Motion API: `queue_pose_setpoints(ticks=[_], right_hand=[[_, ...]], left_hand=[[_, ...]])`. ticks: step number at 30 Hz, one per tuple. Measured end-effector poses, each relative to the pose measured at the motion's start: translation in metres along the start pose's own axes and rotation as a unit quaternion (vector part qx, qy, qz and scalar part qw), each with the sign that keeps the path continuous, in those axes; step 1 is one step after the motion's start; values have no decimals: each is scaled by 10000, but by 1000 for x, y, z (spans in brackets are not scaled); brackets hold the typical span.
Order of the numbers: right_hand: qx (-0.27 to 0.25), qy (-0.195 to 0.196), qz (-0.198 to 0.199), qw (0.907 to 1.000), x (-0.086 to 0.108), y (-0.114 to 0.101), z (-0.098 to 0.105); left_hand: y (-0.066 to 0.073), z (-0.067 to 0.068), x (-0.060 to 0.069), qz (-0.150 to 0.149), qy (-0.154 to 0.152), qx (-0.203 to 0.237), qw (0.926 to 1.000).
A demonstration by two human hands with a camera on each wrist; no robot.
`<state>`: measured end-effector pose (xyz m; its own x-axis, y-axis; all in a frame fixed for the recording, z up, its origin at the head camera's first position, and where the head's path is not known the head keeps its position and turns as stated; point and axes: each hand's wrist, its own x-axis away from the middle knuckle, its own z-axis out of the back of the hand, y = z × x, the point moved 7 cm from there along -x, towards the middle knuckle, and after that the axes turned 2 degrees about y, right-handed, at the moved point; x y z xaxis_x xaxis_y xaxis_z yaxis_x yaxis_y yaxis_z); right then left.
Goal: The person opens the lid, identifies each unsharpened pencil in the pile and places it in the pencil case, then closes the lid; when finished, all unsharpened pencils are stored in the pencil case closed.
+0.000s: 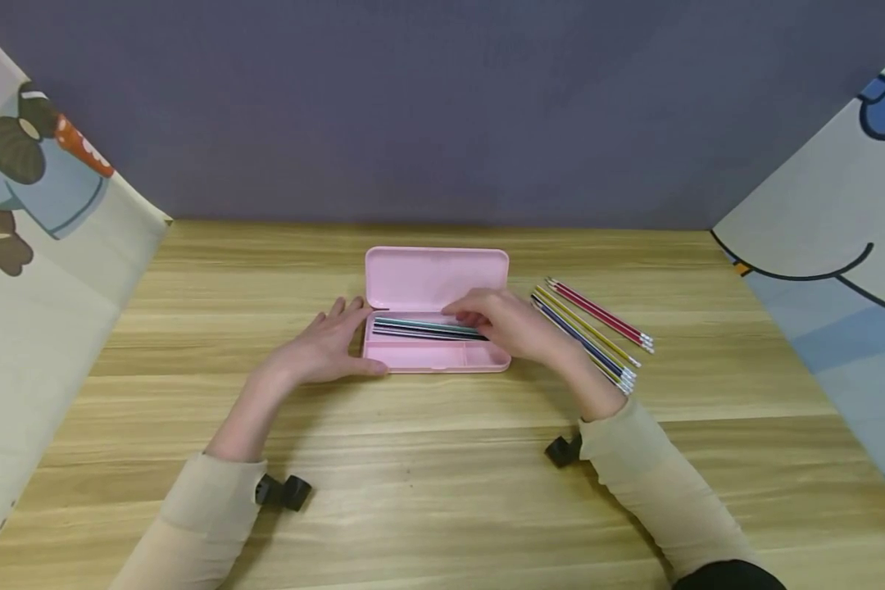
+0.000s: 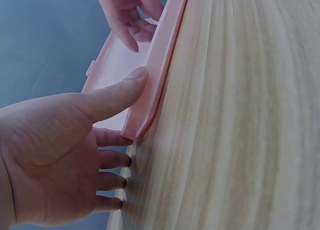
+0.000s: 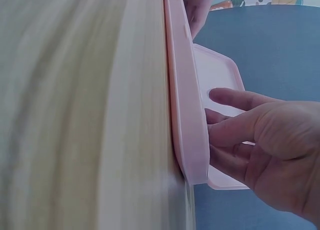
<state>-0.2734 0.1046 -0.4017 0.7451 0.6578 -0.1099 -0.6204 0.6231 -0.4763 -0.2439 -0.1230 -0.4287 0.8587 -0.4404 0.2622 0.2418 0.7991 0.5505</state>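
currently, a pink rectangular plastic pencil case lies flat on the light wood-grain table, near its middle; the hinged pink lid stands open on the far side, towards the dark blue-grey wall. a thin bundle of dark, white and green pencils lies lengthwise in the long far compartment; the near part of the case is split by a short divider towards its right end. left hand: open, fingers spread and fairly straight, gripping nothing; thumb against the near left corner of the case, index finger by its left end. right hand: reaching over the right end of the case, fingers bent above the pencil bundle; the tips are partly hidden by the case wall in the right wrist view, so whether they pinch a pencil cannot be told. just right of that hand, loose red, yellow and dark blue pencils lie slantwise on the table, white eraser ends towards the near right. both forearms wear beige sleeves; a small black device sits at the left cuff.
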Motion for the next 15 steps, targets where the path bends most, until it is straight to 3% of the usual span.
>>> queue_pose_setpoints(ticks=[9,15], right_hand=[[-214,94,-290,9993,10,4,15],[-931,539,-666,9920,28,25,42]], left_hand=[[-1,0,0,-12,4,-47,10000],[0,0,1,-17,-9,-47,10000]])
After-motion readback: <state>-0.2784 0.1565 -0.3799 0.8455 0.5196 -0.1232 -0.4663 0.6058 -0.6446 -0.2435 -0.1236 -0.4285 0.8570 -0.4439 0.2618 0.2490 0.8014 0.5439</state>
